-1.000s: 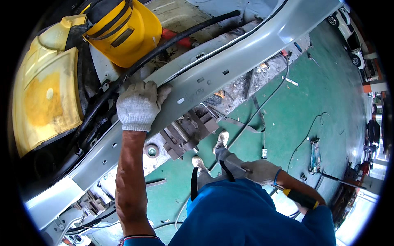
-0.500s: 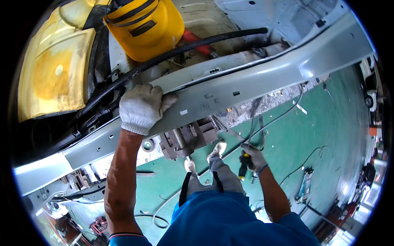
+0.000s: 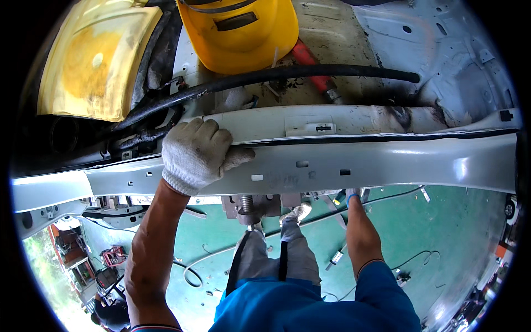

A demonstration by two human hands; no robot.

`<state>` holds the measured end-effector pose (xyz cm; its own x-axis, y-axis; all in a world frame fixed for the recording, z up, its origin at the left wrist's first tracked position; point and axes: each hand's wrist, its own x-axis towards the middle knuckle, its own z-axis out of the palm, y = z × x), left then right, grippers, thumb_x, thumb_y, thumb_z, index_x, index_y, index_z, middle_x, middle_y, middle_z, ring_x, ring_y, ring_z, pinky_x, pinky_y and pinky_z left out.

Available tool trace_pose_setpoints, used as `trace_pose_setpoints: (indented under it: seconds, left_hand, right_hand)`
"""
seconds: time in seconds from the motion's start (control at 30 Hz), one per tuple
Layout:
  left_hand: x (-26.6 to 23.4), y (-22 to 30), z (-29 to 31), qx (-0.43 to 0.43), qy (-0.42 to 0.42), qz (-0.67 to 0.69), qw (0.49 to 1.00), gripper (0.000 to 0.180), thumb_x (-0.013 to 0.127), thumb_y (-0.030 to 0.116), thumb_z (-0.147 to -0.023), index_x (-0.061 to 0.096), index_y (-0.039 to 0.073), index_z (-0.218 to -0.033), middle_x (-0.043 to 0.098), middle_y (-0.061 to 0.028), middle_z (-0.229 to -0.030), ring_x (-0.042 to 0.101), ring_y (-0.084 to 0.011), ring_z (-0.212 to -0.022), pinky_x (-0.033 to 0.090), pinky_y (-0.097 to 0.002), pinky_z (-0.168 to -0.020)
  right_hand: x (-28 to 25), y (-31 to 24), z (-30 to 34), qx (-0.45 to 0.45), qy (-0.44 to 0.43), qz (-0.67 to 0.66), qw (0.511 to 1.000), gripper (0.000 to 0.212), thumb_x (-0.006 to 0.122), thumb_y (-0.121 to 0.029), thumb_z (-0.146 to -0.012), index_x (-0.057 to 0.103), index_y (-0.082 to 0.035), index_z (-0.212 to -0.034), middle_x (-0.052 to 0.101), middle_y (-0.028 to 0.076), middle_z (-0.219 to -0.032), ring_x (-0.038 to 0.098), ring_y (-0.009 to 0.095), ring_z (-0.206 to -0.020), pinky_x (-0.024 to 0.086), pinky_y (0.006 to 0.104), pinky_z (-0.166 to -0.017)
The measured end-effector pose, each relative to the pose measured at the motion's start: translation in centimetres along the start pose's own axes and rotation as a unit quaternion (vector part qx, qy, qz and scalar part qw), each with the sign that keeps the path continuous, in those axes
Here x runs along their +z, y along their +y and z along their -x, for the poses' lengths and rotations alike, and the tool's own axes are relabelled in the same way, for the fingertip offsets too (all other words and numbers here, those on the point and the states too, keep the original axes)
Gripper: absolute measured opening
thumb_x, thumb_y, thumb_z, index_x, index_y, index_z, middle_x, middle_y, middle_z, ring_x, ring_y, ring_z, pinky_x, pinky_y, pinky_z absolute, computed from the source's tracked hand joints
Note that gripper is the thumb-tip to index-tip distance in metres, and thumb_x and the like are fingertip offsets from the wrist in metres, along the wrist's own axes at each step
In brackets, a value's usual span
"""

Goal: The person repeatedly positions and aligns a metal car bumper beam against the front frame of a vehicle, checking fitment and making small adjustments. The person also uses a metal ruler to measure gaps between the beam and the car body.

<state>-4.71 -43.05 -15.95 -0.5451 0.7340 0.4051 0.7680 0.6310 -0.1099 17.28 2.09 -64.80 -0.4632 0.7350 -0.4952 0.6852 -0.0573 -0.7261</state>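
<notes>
My left hand [image 3: 198, 150], in a white knit glove, is closed over the upper edge of a long grey car sill [image 3: 387, 160], thumb lying along its face. My right hand [image 3: 353, 193] reaches under the sill's lower edge, and most of its glove and fingers are hidden there. Beside it a bit of a dark tool handle [image 3: 339, 197] shows, which looked black and yellow half a second ago. Below the sill, between my arms, sits a metal clamp with a threaded bolt [image 3: 247, 206].
Inside the car body lie a yellow welding mask [image 3: 243, 44], a thick black hose [image 3: 298, 71], a red-bodied tool [image 3: 311, 63] and a yellowed panel [image 3: 97, 66]. A grey cable [image 3: 238, 250] runs over the green floor past my feet, and an air fitting [image 3: 335, 258] lies nearby.
My view has turned, so the sill now runs nearly level. My right hand and its tool have gone from open view to under the sill. My left hand keeps its hold.
</notes>
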Motion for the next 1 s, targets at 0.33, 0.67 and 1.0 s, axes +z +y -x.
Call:
trace_pose_setpoints:
  seconds: [0.33,0.67,1.0]
  left_hand:
    - [-0.5,0.1,-0.7,0.002,-0.02,0.031,0.999,0.056,0.075,0.065,-0.08,0.06,0.013,-0.064,0.051,-0.0048,-0.062,0.057,-0.0264,-0.057,0.044,-0.0404,-0.051]
    - [-1.1,0.2,-0.6,-0.003,-0.016,0.062,0.998,0.05,0.076,0.058,-0.084,0.067,0.011,-0.071,0.061,-0.008,-0.068,0.063,-0.0269,-0.062,0.048,-0.0414,-0.056]
    - [-0.8,0.0,0.0,0.001,-0.023,0.055,0.998,0.054,0.068,0.06,-0.09,0.071,0.008,-0.076,0.065,-0.0118,-0.073,0.068,-0.0304,-0.068,0.053,-0.0432,-0.061]
  right_hand:
    - [-2.6,-6.1,3.8,-0.082,-0.031,-0.029,0.996,0.056,0.079,-0.031,-0.091,0.059,-0.008,-0.138,0.064,0.01,-0.133,0.063,0.03,-0.119,0.056,0.049,-0.095]
    - [-6.2,-27.6,29.7,-0.074,-0.301,-0.524,0.793,0.071,0.079,-0.041,-0.093,0.049,-0.009,-0.148,0.059,0.011,-0.144,0.057,0.03,-0.133,0.053,0.0547,-0.107]
    - [-5.4,-29.9,32.2,-0.07,-0.233,-0.472,0.847,0.078,0.077,-0.062,-0.087,0.055,-0.016,-0.146,0.061,0.008,-0.143,0.055,0.03,-0.131,0.043,0.0514,-0.107]
